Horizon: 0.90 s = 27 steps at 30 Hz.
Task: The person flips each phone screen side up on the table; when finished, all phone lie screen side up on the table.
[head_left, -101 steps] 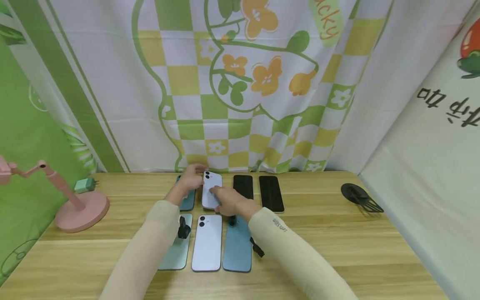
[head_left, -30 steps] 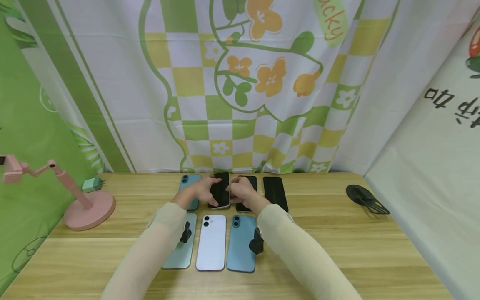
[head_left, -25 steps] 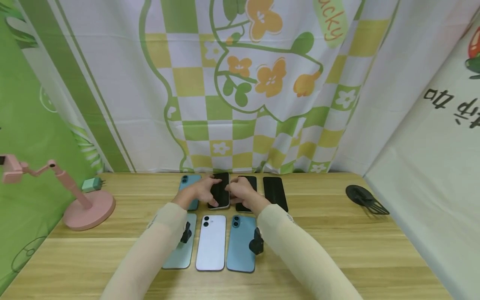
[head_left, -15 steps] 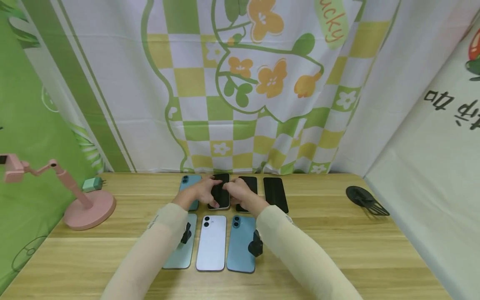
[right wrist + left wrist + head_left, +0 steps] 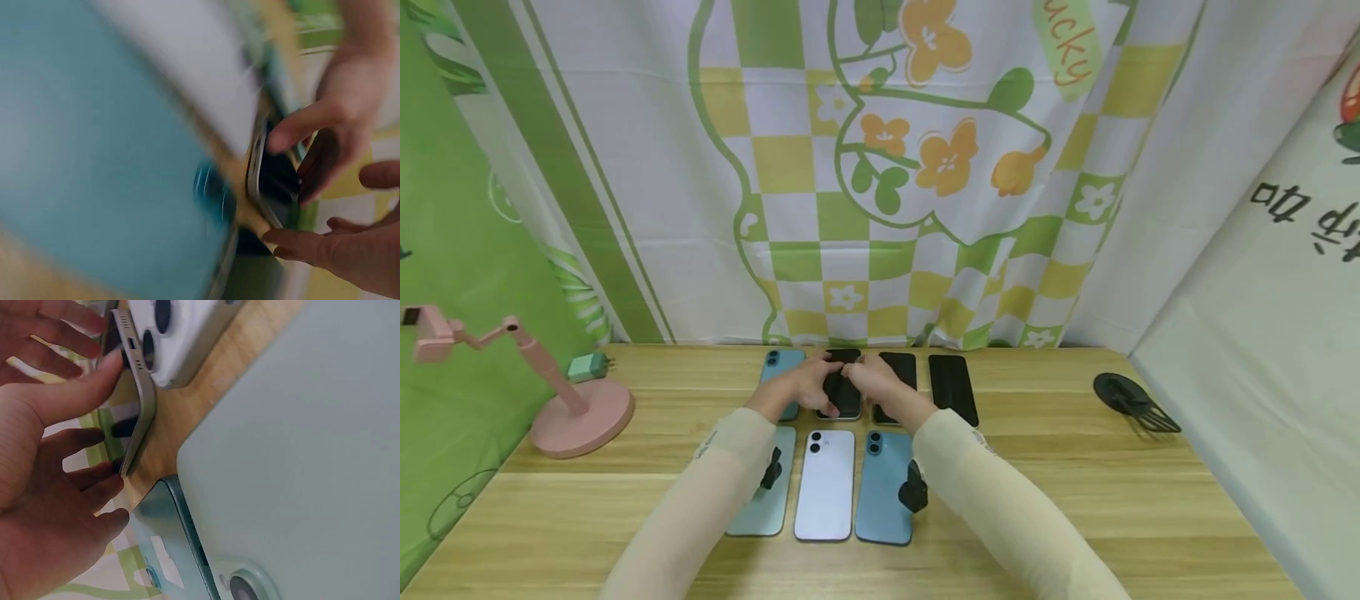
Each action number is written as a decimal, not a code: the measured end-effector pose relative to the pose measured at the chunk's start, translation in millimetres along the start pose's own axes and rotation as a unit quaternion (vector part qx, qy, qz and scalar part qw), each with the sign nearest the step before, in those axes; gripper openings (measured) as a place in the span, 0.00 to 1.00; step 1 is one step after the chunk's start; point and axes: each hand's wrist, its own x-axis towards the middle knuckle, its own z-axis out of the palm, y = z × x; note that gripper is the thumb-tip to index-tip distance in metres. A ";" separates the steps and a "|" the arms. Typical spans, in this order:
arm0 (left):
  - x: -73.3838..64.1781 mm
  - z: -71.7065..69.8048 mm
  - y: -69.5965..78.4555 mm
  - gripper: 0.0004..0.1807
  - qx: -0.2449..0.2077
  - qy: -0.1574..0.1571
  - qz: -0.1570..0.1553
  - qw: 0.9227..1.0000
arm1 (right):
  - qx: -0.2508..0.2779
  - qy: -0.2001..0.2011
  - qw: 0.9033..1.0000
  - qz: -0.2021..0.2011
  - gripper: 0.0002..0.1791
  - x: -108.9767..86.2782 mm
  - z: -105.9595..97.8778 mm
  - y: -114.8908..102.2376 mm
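Observation:
A smartphone (image 5: 844, 385) with its black screen up lies in the back row, between both hands. My left hand (image 5: 801, 385) spans its left side, thumb over the lower screen and fingers curved along the edge in the left wrist view. My right hand (image 5: 880, 383) is at its right side; in the right wrist view its index finger extends to the phone's edge, thumb apart. Left of it lies a blue phone (image 5: 786, 363), back up. On the right are a second black-screened phone (image 5: 901, 367), partly hidden by my right hand, and a third (image 5: 952, 390).
In front lie a pale green phone (image 5: 769, 508) partly under my left sleeve, a white phone (image 5: 825, 492) and a blue phone (image 5: 880, 500). A pink lamp (image 5: 580, 417) and green charger (image 5: 587, 367) stand left; a black slotted turner head (image 5: 1131, 400) lies right.
The middle back phone, showing its pale back 3.4 s ago, now has its screen up. It has settled slightly lower over the last second, and my right hand has shifted a little over its top right.

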 end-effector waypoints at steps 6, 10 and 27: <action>-7.1 -9.9 -20.7 0.48 -0.035 0.023 -0.005 0.999 | -0.320 0.019 0.939 -0.126 0.34 3.0 19.8 0.3; -14.2 -16.0 -36.2 0.46 -0.017 0.038 -0.036 0.998 | -0.376 -0.018 0.911 -0.165 0.33 8.4 32.1 1.9; -24.8 -15.6 -86.7 0.39 -0.057 0.097 -0.077 0.991 | -0.495 -0.070 0.837 -0.221 0.33 27.6 76.2 -9.1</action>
